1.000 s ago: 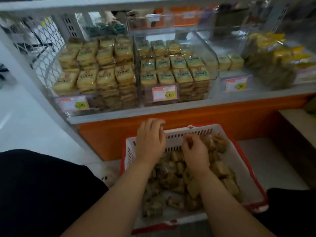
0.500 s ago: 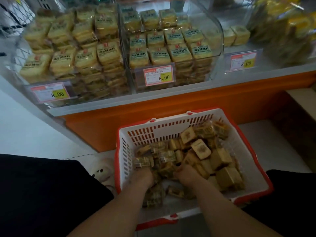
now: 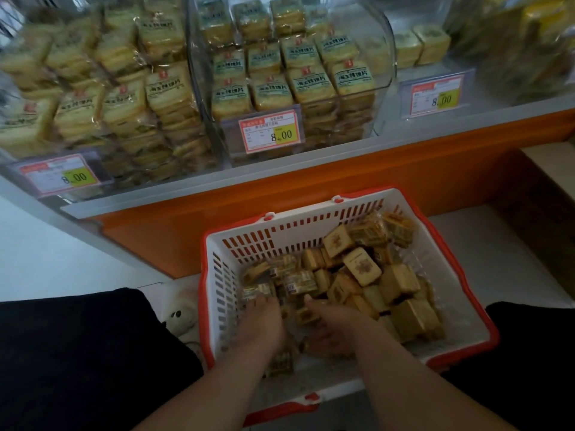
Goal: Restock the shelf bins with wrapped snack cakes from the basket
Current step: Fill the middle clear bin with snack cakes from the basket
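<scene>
Gathering: both hands are down among the snack cakes (image 3: 362, 269) in the lower middle of the frame, so the step in hand looks like scooping up a load.
Left hand (image 3: 263, 323): back up, fingers buried in the wrappers; whether they grip anything I cannot tell.
Right hand (image 3: 334, 326): just beside the left, fingers also hidden in the pile; grip not readable.
Basket (image 3: 460, 309): white with a red rim, at lower centre below the orange shelf front, holding a loose heap piled towards its right side.
Shelf bins (image 3: 384, 42): clear bins across the top of the frame; left and middle ones look packed, the one at upper right holds only a few.
Doing it well: probably cup from underneath, take a modest handful, keep wrappers uncrushed, and aim for the sparse bin.
</scene>
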`<state>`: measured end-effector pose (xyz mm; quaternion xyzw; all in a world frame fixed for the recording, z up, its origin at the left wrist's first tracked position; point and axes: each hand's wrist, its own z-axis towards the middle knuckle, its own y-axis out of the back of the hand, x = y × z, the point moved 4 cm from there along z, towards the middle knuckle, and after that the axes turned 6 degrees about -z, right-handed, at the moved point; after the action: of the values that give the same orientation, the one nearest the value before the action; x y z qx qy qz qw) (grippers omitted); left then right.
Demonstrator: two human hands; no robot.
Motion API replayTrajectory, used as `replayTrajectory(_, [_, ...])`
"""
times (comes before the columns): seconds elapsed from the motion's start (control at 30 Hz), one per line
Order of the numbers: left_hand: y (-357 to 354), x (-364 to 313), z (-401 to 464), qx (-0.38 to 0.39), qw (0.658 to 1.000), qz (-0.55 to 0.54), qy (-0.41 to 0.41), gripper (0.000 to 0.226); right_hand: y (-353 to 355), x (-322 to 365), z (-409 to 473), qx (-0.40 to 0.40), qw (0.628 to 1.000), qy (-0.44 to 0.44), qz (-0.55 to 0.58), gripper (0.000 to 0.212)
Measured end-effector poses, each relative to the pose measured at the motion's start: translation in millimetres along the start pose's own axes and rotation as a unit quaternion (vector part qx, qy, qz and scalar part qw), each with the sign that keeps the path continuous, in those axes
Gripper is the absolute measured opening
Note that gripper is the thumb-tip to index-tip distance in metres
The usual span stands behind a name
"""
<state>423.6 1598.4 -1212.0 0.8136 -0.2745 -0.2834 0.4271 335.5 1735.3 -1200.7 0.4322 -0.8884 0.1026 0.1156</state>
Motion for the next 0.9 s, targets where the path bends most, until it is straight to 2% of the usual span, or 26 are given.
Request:
replayTrajectory(0.07, [4, -9, -12, -0.017, 0.996, 0.018, -0.084, 0.041, -4, -2, 3, 0.028, 0.997, 0.015, 0.067, 0.054])
replayTrajectory(0.23, [20, -19, -39, -0.073, 0.969, 0.004, -0.237, 0.022, -6, -3, -5, 0.033, 0.991, 0.022, 0.126, 0.045])
replayTrajectory(0.33, [31, -29, -54, -0.101, 0.933, 0.005, -0.344, 0.018, -13, -3, -18, 0.045, 0.99, 0.043, 0.129, 0.016])
replayTrajectory(0.37, [33, -32, -58, -0.116, 0.918, 0.013, -0.38, 0.02, -15, -3, -21, 0.043, 0.989, 0.054, 0.127, 0.012])
replayTrajectory(0.43, [37, -33, -63, -0.154, 0.891, 0.025, -0.426, 0.038, -11, 0, -27, 0.013, 0.987, 0.08, 0.136, 0.014])
replayTrajectory(0.47, [41, -32, -62, -0.161, 0.892, 0.028, -0.421, 0.048, -8, 3, -32, 0.01, 0.985, 0.088, 0.147, 0.013])
replayTrajectory(0.53, [53, -27, -55, -0.16, 0.925, -0.029, -0.343, 0.068, -2, 13, -42, 0.026, 0.981, 0.079, 0.175, 0.011])
replayTrajectory(0.57, [60, -22, -49, -0.142, 0.947, -0.106, -0.268, 0.073, 1, 19, -46, 0.032, 0.978, 0.086, 0.185, 0.019])
replayTrajectory(0.6, [68, -17, -46, -0.118, 0.951, -0.211, -0.192, 0.073, 5, 25, -48, 0.037, 0.974, 0.108, 0.193, 0.026])
replayTrajectory(0.67, [77, -14, -39, -0.047, 0.909, -0.405, -0.086, 0.063, 9, 38, -56, 0.041, 0.967, 0.17, 0.187, 0.03])
replayTrajectory(0.7, [79, -16, -38, -0.008, 0.886, -0.458, -0.068, 0.055, 10, 43, -60, 0.042, 0.963, 0.199, 0.178, 0.03])
replayTrajectory(0.8, [84, -22, -40, 0.03, 0.842, -0.534, -0.064, 0.038, 10, 53, -68, 0.041, 0.954, 0.249, 0.159, 0.033])
replayTrajectory(0.9, [90, -27, -44, 0.037, 0.8, -0.598, -0.04, 0.037, 13, 63, -81, 0.021, 0.944, 0.286, 0.161, 0.038])
